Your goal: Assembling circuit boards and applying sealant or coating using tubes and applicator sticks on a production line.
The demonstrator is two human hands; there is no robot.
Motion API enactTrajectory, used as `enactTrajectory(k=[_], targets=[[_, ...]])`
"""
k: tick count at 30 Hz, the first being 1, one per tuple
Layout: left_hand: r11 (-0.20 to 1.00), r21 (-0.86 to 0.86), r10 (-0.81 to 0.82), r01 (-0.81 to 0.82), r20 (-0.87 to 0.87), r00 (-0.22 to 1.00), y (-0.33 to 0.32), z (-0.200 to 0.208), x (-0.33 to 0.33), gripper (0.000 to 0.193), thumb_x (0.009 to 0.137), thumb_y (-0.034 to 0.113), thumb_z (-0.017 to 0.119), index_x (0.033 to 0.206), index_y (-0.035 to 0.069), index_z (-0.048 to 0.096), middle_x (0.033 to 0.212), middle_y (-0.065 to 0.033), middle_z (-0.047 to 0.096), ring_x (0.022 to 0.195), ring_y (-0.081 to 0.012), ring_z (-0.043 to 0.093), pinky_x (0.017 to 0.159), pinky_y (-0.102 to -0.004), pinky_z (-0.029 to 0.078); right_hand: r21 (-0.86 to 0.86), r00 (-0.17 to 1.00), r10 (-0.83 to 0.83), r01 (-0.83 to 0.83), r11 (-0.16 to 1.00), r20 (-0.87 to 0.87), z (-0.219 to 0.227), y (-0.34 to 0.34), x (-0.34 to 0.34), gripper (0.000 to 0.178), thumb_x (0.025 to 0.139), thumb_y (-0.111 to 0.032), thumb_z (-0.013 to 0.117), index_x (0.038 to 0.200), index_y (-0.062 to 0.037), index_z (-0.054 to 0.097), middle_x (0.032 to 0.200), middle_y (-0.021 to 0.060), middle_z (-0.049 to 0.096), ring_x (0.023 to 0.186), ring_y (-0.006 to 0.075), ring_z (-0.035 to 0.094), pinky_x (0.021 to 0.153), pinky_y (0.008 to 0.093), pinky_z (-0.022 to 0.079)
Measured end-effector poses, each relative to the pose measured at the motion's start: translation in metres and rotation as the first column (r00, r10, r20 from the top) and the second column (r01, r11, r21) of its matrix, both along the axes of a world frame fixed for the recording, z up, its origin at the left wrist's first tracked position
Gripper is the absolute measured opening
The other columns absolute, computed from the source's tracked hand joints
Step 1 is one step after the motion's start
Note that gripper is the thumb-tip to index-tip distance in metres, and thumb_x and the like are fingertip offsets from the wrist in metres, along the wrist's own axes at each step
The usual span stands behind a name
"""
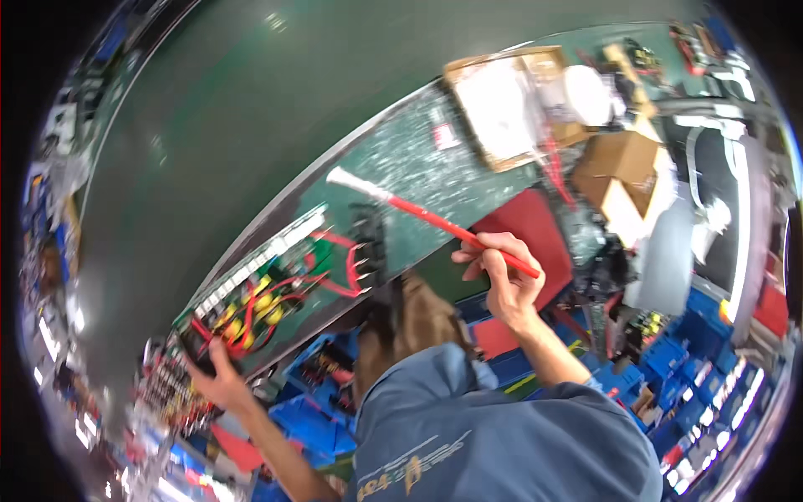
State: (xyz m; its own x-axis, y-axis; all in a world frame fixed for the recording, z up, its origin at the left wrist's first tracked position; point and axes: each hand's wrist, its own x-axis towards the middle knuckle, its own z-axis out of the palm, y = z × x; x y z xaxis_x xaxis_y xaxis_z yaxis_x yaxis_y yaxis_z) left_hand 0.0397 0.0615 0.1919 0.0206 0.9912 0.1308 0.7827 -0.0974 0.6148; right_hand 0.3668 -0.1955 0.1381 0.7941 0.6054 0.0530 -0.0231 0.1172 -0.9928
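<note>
A long thin brush [435, 219] with a red handle and a whitish tip is held in my right hand [512, 272], pinched between thumb and fingers. Its tip points to the far left, above the green bench top. To the left lies an electrical assembly [259, 305] with yellow round parts, red wires and a pale strip along its far edge. My left hand [219, 378] is at the near left end of this assembly, thumb and fingers apart. Blur hides whether it touches the end. Red wire leads with bare metal ends [358, 272] stick out at the assembly's right.
At the far right of the bench stand a shallow cardboard box [493, 109] with white contents and an open carton [619, 171]. A red stool seat [535, 243] is beside my right hand. Blue bins [314, 422] with parts sit below the near bench edge, and more [669, 368] at right.
</note>
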Motion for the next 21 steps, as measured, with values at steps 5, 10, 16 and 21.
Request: enactTrajectory(k=[5, 10, 16, 21], targets=[[0.998, -0.042, -0.048, 0.051, 0.075, 0.996, 0.006, -0.015, -0.017, 0.060, 0.095, 0.029, 0.071, 0.137, -0.009, 0.053, 0.128, -0.0198, 0.064, 0.109, -0.0281, 0.062, 0.098, -0.0371, 0.047, -0.262, 0.837, -0.529, 0.546, 0.796, 0.138, -0.018, -0.057, 0.067, 0.029, 0.106, -0.017, 0.056, 0.125, 0.0027, 0.064, 0.107, 0.0139, 0.073, 0.088, 0.0176, 0.073, 0.062, 0.0258, 0.055], [0.992, -0.093, -0.071, 0.079, 0.091, 0.993, 0.006, -0.015, -0.014, 0.063, 0.095, 0.033, 0.071, 0.138, -0.009, 0.052, 0.128, -0.0195, 0.064, 0.109, -0.0285, 0.062, 0.096, -0.0377, 0.048, -0.311, 0.844, -0.493, 0.537, 0.784, 0.213, -0.031, -0.074, 0.093, 0.027, 0.105, -0.017, 0.058, 0.123, 0.0017, 0.066, 0.103, 0.0111, 0.074, 0.086, 0.0148, 0.072, 0.064, 0.0234, 0.052], [0.996, -0.049, -0.073, 0.076, 0.053, 0.996, 0.000, -0.004, 0.000, 0.053, 0.097, 0.027, 0.068, 0.136, -0.008, 0.056, 0.127, -0.0155, 0.065, 0.109, -0.0244, 0.060, 0.099, -0.0361, 0.045, -0.341, 0.864, -0.401, 0.492, 0.801, 0.304, -0.053, -0.057, 0.109, 0.022, 0.103, -0.016, 0.062, 0.118, -0.0011, 0.070, 0.098, 0.0060, 0.075, 0.075, 0.0078, 0.067, 0.061, 0.0206, 0.050], [0.997, -0.044, -0.056, 0.057, 0.012, 0.998, -0.002, 0.001, 0.003, 0.056, 0.096, 0.027, 0.069, 0.136, -0.008, 0.054, 0.126, -0.0164, 0.065, 0.108, -0.0253, 0.060, 0.098, -0.0361, 0.046, -0.375, 0.861, -0.310, 0.465, 0.802, 0.403, -0.060, -0.049, 0.109, 0.022, 0.102, -0.016, 0.064, 0.116, 0.0003, 0.069, 0.091, 0.0080, 0.075, 0.076, 0.0092, 0.069, 0.063, 0.0220, 0.051]])
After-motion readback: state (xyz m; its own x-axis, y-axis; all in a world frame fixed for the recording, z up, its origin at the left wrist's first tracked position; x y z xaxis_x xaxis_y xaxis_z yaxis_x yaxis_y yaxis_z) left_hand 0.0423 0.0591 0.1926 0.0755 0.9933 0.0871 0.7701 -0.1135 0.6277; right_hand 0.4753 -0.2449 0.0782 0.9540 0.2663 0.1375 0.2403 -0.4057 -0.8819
